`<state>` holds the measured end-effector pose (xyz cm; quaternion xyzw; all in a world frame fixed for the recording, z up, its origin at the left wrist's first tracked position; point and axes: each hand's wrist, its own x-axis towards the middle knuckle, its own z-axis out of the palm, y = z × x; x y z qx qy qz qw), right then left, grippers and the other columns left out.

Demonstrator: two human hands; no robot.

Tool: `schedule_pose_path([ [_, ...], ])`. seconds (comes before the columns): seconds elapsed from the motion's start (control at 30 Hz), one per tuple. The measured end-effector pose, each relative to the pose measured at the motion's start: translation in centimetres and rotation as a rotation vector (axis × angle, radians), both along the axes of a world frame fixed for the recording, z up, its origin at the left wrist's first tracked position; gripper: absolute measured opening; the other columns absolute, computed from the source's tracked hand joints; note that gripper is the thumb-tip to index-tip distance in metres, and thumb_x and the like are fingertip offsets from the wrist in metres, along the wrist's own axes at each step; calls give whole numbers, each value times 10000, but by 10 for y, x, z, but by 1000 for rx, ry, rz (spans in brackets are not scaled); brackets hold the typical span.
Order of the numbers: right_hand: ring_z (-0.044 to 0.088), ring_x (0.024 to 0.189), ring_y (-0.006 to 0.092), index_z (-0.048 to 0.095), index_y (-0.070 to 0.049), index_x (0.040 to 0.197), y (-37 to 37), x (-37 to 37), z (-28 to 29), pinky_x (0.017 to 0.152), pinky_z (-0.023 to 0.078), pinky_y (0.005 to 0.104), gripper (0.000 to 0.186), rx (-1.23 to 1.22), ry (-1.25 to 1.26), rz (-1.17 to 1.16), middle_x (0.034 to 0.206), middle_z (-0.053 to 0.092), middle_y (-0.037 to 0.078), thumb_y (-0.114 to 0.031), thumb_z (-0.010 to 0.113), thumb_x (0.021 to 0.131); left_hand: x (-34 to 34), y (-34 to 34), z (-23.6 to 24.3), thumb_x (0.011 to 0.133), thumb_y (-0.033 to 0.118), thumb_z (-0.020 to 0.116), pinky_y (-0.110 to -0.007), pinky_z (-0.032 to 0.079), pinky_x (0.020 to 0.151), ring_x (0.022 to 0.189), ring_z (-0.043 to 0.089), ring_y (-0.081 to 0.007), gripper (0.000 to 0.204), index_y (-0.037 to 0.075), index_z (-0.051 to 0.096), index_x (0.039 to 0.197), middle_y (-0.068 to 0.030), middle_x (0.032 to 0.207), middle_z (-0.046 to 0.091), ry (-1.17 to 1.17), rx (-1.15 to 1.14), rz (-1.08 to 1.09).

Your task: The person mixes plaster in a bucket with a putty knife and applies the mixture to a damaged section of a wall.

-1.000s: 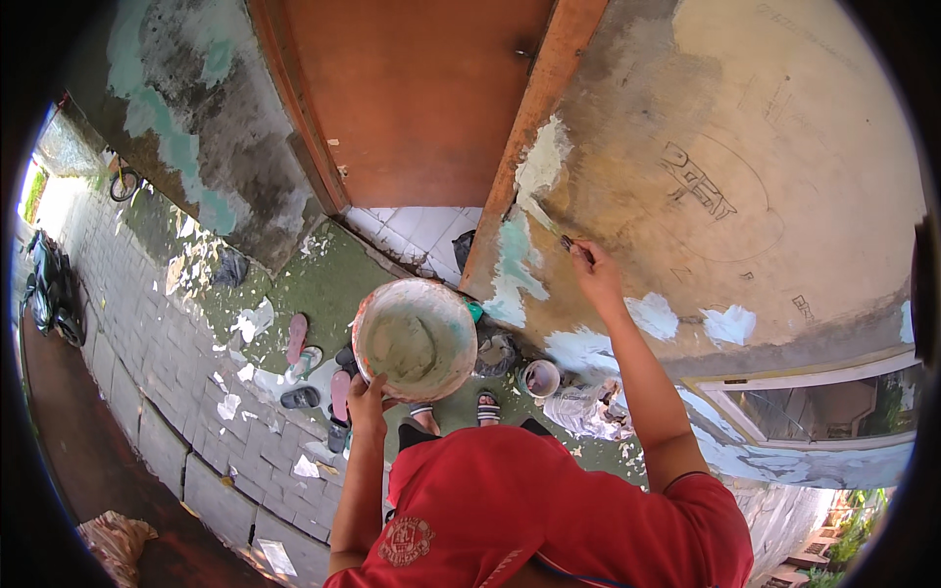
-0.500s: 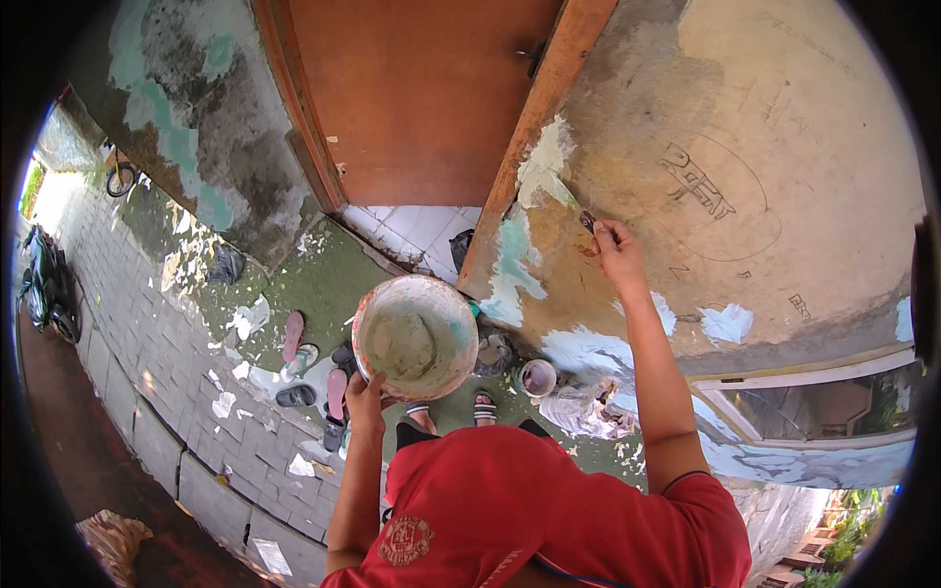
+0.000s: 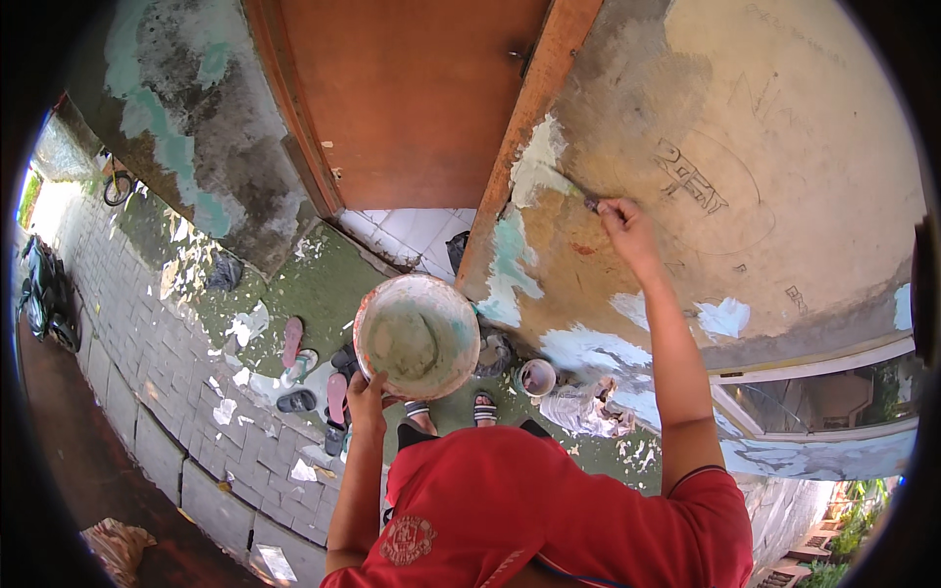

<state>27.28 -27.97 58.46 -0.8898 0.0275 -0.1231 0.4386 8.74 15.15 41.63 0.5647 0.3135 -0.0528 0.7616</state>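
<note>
My left hand point(image 3: 369, 400) grips the near rim of a round, paint-smeared basin point(image 3: 464, 367), thumb over the edge. Wet greenish-grey putty point(image 3: 404, 343) lies inside it. Raised to the wall on the right, my right hand point(image 3: 627, 233) is closed round the dark handle of a putty knife point(image 3: 590, 203). Its blade points up and left, at the edge of a pale, fresh-looking putty patch point(image 3: 537, 162) beside the door frame. Just below that patch the wall carries a light turquoise patch point(image 3: 512, 269).
A brown door point(image 3: 412, 108) stands ahead with a white-tiled sill point(image 3: 407, 233). Around my feet are loose sandals point(image 3: 296, 401), a small bucket point(image 3: 536, 377), a crumpled sack point(image 3: 588, 407) and paint flakes. A window point(image 3: 828, 392) opens low in the right wall. A motorbike point(image 3: 47, 294) is parked far left.
My right hand has moved a little up along the wall with the putty knife, whose blade now lies flatter toward the pale patch. My left hand and the basin have hardly shifted.
</note>
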Motion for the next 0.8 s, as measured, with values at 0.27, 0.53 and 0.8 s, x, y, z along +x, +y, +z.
schedule_pose_path([
  [0.27,506,643,71,657,-32,1053,48,-64,42,615,427,238,203,-15,168,229,746,621,-15,-197,609,946,8,-10,10,856,81,624,-267,554,506,658,674,-168,188,-5,625,1023,-91,845,666,-54,-35,-26],
  [0.53,654,877,396,681,-57,1042,143,-106,-69,798,508,481,279,-394,446,601,927,691,208,-261,529,927,11,-17,3,901,60,595,-318,623,603,737,707,-219,214,-38,576,1091,-129,931,680,-145,-52,-97],
  [0.8,658,779,387,701,-29,1010,145,-96,-135,716,511,449,269,-389,389,571,819,689,197,-235,552,922,8,-34,7,904,50,617,-291,600,600,737,695,-182,179,-40,581,1056,-114,920,681,-214,0,-147],
])
